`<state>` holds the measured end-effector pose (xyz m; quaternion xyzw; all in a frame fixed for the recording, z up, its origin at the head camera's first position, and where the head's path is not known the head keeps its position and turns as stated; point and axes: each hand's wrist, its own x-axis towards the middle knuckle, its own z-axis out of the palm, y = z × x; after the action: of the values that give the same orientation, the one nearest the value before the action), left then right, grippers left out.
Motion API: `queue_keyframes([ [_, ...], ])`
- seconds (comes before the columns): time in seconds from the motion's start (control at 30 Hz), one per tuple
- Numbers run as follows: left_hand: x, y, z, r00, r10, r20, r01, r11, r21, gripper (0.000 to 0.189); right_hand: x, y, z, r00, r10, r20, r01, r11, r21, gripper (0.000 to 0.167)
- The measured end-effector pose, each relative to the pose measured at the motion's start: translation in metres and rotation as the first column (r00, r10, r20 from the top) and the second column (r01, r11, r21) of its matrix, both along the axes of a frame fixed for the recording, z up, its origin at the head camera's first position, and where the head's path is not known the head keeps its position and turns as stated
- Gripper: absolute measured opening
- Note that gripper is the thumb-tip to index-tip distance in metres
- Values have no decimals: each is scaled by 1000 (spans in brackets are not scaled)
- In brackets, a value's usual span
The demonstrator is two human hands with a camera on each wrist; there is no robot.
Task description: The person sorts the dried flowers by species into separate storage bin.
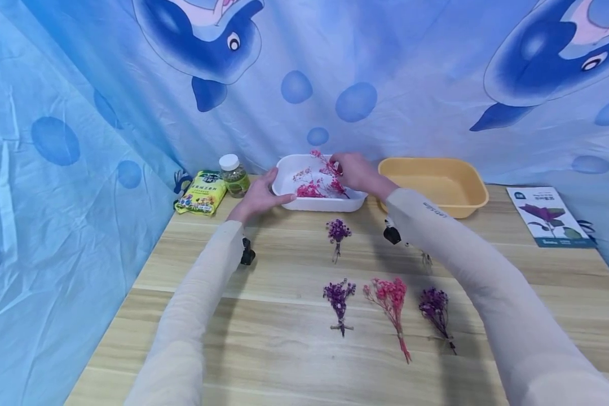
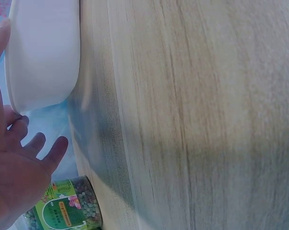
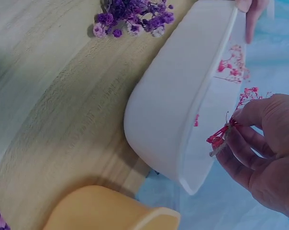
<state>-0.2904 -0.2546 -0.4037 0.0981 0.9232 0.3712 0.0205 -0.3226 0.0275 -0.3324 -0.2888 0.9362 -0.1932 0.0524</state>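
A white plastic basin (image 1: 322, 204) stands at the back of the table, with pink dried flowers (image 1: 309, 190) inside. My left hand (image 1: 259, 197) holds its left corner, thumb along the front rim and a finger at the end; its other fingers spread loosely in the left wrist view. Over the basin's right side, my right hand (image 3: 273, 148) pinches a pink dried flower bunch (image 3: 220, 136) by its tied stems between thumb and fingers. The bunch's flower heads point left, toward the basin's back. How far its stems reach is partly hidden by the fingers.
A yellow basin (image 1: 469, 206) stands to the right, a leaflet (image 1: 550, 217) beyond it. Left are a lidded jar (image 1: 235, 177) and a yellow packet (image 1: 203, 192). Purple bunches (image 1: 338, 296) and a pink bunch (image 1: 392, 299) lie in front. A blue curtain (image 1: 304, 67) hangs behind.
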Motion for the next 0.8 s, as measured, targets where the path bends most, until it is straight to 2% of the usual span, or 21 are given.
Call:
queue_keyframes([
  [0.23,0,1,0,1000,1,4,-1,1000,-13,113,-5,-5,-12,1000,-23,19,23,1000,2,48],
  [0.47,4,-1,2,1000,14,13,-14,1000,-12,112,-3,-4,-25,998,49,-46,-51,998,-31,44],
  [0.63,2,0,1,1000,11,9,-11,1000,-15,112,8,13,-22,996,24,-90,-37,989,-146,40],
  [0.8,1,4,2,1000,8,5,-8,1000,-15,112,23,46,-16,995,-20,-100,-8,961,-276,38],
])
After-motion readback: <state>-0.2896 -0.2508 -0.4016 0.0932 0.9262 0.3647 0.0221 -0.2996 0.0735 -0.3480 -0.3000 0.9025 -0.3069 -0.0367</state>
